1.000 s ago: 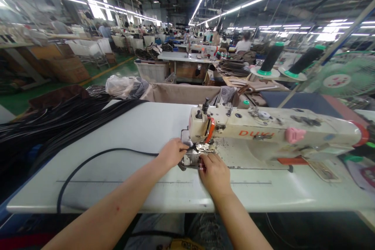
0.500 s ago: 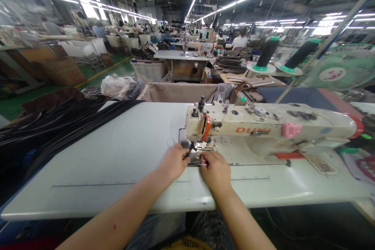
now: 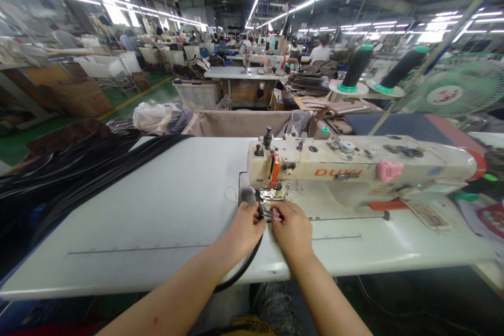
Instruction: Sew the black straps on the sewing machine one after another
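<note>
Just below the needle end of the sewing machine (image 3: 362, 160), near the centre of the frame, my left hand (image 3: 248, 224) pinches the black strap (image 3: 243, 271) between thumb and fingers; the strap curves down over the tabletop (image 3: 157, 194) edge at lower middle. My right hand (image 3: 292, 224), just beside it, is curled narrowly around a small pink item (image 3: 277, 215), too covered for me to tell what it is. The presser foot (image 3: 268, 195) sits just above both hands. To handle this well, I would hold the strap flat and untwisted, fingertips clear of the foot, with enough slack that the hanging length doesn't drag my pinch sideways. The loose thread (image 3: 226, 192) left of the machine could snag, so I would avoid it.
</note>
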Available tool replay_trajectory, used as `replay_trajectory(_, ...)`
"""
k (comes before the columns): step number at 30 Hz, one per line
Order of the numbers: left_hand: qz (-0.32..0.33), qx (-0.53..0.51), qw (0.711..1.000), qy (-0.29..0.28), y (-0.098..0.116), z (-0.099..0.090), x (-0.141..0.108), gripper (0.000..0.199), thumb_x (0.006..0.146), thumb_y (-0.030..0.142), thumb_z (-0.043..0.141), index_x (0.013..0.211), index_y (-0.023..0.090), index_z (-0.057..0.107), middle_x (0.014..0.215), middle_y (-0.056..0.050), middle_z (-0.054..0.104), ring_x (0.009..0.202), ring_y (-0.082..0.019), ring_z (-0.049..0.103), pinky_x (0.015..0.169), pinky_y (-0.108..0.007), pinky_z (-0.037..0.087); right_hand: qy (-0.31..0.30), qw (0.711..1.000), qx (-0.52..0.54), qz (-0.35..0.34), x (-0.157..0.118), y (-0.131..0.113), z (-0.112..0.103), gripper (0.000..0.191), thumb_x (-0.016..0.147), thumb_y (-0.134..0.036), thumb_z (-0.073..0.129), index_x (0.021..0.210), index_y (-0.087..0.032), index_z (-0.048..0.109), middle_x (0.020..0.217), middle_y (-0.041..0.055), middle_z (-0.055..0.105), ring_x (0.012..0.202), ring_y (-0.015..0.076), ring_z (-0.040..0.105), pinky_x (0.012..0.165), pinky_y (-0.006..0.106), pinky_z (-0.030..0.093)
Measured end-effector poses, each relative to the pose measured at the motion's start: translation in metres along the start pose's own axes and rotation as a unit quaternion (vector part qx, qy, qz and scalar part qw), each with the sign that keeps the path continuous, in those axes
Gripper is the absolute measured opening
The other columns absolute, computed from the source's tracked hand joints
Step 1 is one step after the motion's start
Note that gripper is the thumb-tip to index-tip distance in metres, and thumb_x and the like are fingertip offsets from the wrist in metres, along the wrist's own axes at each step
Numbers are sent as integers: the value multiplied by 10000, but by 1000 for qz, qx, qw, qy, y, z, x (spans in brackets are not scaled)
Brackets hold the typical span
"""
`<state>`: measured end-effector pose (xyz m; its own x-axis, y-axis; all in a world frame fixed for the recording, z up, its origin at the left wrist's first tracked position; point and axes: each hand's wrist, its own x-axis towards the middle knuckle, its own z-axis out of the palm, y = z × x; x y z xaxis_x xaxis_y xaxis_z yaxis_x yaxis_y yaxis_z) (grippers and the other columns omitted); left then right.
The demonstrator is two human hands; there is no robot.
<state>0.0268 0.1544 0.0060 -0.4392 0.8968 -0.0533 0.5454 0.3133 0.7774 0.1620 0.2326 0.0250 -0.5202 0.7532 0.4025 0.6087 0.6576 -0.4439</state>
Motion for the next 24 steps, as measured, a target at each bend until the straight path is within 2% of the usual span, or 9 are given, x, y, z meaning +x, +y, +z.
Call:
replay_trajectory(6, 55, 57, 997, -20, 2, -15, -3, 229, 917, 222, 568, 1104, 189, 697, 1043, -93, 645, 904, -202, 665, 891, -319, 586, 3, 1000, 11, 11, 0, 0, -1, 248, 863, -116, 575, 963, -238, 767, 882, 33, 743, 890, 201, 634, 805, 293, 434)
replay_trajectory(9, 79, 100, 992, -16, 3, -25, 1, 246, 931, 155, 516, 1054, 200, 725, 1037, -93, 661, 968, -214, 668, 949, -342, 563, 4, 1000, 19, 23, 0, 0, -3, 268, 862, -119, 571, 995, -239, 771, 942, 32, 769, 929, 203, 653, 829, 293, 444)
replay_trajectory(12, 85, 122, 989, -8, 2, -34, 5, 258, 914, 113, 538, 1037, 211, 742, 1046, -77, 663, 925, -201, 671, 917, -335, 562, 1, 999, 23, 41, -2, 3, -6, 291, 850, -117, 563, 1001, -246, 775, 969, 27, 775, 956, 210, 665, 838, 300, 458)
replay_trajectory(15, 96, 141, 984, 46, 2, -44, 4, 201, 904, 152, 621, 1058, 210, 738, 1113, -85, 642, 997, -223, 653, 941, -365, 560, -1, 998, 23, 57, -7, 5, -12, 307, 833, -122, 559, 1011, -252, 772, 914, 23, 755, 943, 223, 671, 815, 312, 471)
replay_trajectory(18, 108, 196, 967, 120, 5, -49, -1, 176, 933, 163, 578, 1022, 199, 726, 1186, -118, 621, 1147, -283, 605, 1038, -455, 523, -15, 997, 27, 76, -13, 4, -18, 296, 858, -156, 568, 1075, -248, 746, 940, 26, 733, 956, 232, 680, 844, 332, 485)
replay_trajectory(19, 113, 208, 963, 131, 5, -49, -4, 209, 946, 162, 547, 1067, 193, 715, 1237, -130, 615, 1188, -292, 594, 1069, -470, 508, -23, 996, 25, 85, -15, 3, -20, 279, 875, -179, 579, 1098, -245, 732, 972, 30, 729, 961, 234, 685, 846, 335, 489)
replay_trajectory(21, 140, 216, 959, 119, 5, -46, -10, 328, 965, 200, 535, 1276, 176, 640, 1409, -149, 570, 1317, -300, 550, 1152, -476, 457, -39, 994, 12, 102, -17, 0, -25, 246, 912, -249, 613, 1141, -238, 703, 1036, 45, 722, 956, 237, 698, 810, 334, 495)
replay_trajectory(24, 199, 237, 950, 47, -5, -35, -23, 627, 986, 387, 582, 1534, 133, 413, 1619, -171, 432, 1513, -311, 393, 1252, -473, 358, -58, 994, -18, 95, -19, -6, -30, 214, 969, -354, 617, 1136, -232, 672, 1047, 57, 718, 902, 229, 716, 718, 315, 480)
